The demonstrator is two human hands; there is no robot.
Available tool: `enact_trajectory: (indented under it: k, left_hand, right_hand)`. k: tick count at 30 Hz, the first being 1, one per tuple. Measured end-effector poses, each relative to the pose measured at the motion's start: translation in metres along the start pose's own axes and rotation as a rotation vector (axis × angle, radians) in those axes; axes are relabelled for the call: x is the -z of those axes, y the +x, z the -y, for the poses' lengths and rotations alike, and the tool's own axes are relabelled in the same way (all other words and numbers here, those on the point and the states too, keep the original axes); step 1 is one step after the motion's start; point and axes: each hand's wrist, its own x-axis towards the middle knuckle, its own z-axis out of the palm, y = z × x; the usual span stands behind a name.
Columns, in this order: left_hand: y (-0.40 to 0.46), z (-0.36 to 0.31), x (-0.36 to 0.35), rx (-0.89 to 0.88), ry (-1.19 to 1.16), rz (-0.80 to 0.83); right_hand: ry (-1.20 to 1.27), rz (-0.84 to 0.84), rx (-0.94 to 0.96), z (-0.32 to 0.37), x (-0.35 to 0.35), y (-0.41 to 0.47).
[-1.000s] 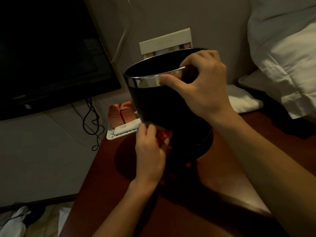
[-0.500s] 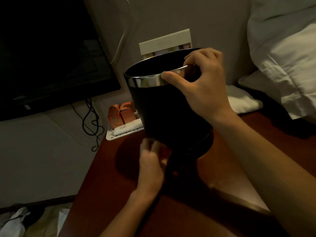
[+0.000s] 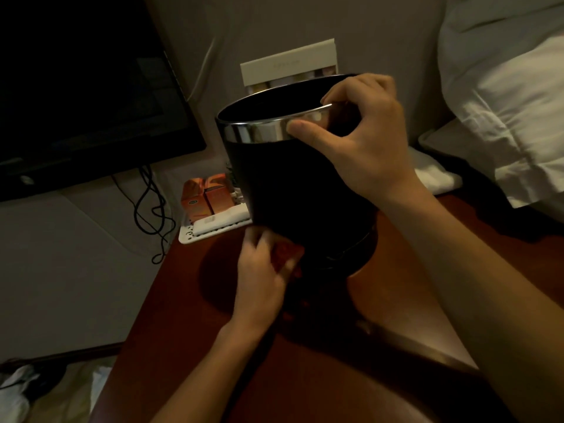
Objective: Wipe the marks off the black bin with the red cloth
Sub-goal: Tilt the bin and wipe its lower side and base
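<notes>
Black bin (image 3: pixel 302 184), tilted, base low on the reddish-brown desk (image 3: pixel 189 315), mouth turned up and toward the wall; whether the base touches the desk or hangs just above it cannot be told in the shadow. Marks on the dark side not discernible in this dim light. Chrome band round the rim pinched by the right hand (image 3: pixel 363 141): thumb flat on the outside of the band, fingers (image 3: pixel 360 87) hooked over the rim into the mouth. Inside of the bin black, contents not visible.

Red cloth (image 3: pixel 285 254) mostly hidden, only a small bright patch showing between the left hand (image 3: pixel 262 276) and the lower side of the bin. Left hand blurred, fingers curled about the cloth, pressed near the bin's bottom edge.

Just behind the bin, at the desk's far left corner, a white perforated tray (image 3: pixel 195 235) holding two orange cartons (image 3: pixel 206 196) and a white flat item, partly covered by the bin. Behind that, against the beige wall, a cream box (image 3: pixel 290 64), its lower part cut off by the rim. Right of the bin, a folded white towel (image 3: pixel 433 175), then white pillows (image 3: pixel 506 96) running out of view. Left, a dark television screen (image 3: pixel 82 87), black cables (image 3: pixel 149 209) dangling below it. Bottom left on the floor, pale crumpled fabric (image 3: pixel 18 389), hard to identify.
</notes>
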Motion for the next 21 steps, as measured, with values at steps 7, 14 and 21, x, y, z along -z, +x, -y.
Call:
enact_trajectory:
  k: [7,14,21]
  left_hand:
    - [-0.010,-0.002,-0.013,0.012,0.110,0.042]
    - [-0.017,0.005,-0.020,0.051,0.073,0.041]
    - [0.010,0.015,0.011,0.123,0.044,-0.046]
  right_hand:
    - [0.003,-0.009,-0.003,0.001,-0.001,0.001]
    - [-0.005,-0.065,-0.031,0.009,-0.007,-0.005]
    - [-0.023,0.076,-0.002,-0.013,0.012,0.010]
